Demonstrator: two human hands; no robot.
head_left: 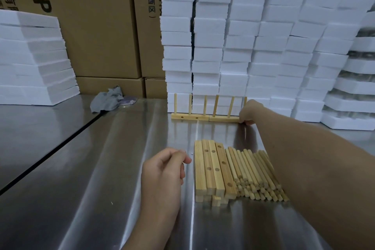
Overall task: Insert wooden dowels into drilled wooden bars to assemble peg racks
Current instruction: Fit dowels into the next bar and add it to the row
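Right hand (250,112): curled over the far right end of the second rack (224,118), fingers pinching the bar end beside its last dowel. Left hand (164,168): loosely curled, holding nothing, low over the table (81,168) just beside the loose bars (211,170).

Position of work: the second rack stands end to end with the first rack (189,117), both upright at the foot of the foam blocks (253,46).

Risks noted:
1. The bars are narrow and the dowels tall. I judge that a careless sideways push from my right hand could tip the second rack or knock the first out of line.
2. The second rack's dowels lean in this view. I cannot tell whether that is the lens or a loose fit, and a loose dowel could drop out in handling.
3. My right forearm lies over the loose dowels (253,172). If I draw it back low, it could scatter them, and round pegs would likely roll on the smooth steel.
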